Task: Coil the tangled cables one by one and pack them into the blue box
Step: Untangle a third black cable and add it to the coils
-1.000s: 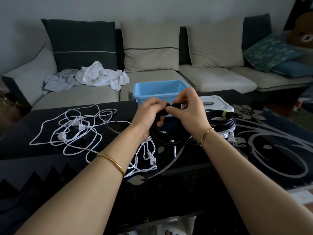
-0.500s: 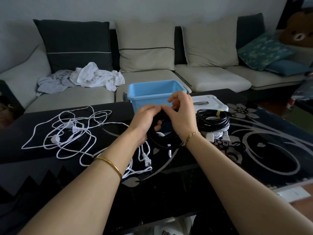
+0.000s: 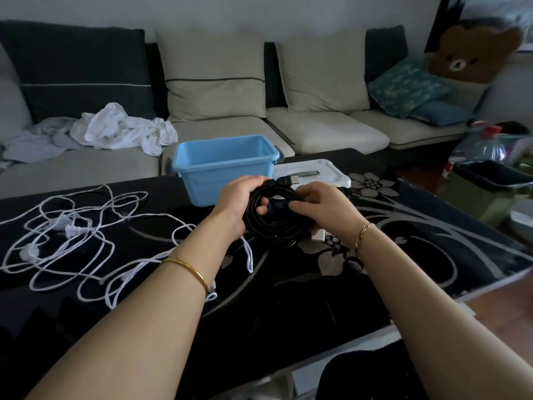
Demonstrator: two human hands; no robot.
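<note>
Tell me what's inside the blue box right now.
Only bare blue inner walls show in the blue box; no cable is visible. Its front wall hides the bottom, so I cannot confirm it is empty.

1. the left hand (image 3: 239,203) covers the left arc of the coiled black cable (image 3: 277,230), and the right hand (image 3: 328,212) covers its right side.
2. a small white block (image 3: 318,235) under the right wrist is mostly hidden; i can't tell what it is.
3. the tangled thin white cord (image 3: 73,230) passes under the left forearm and off the left edge.
</note>
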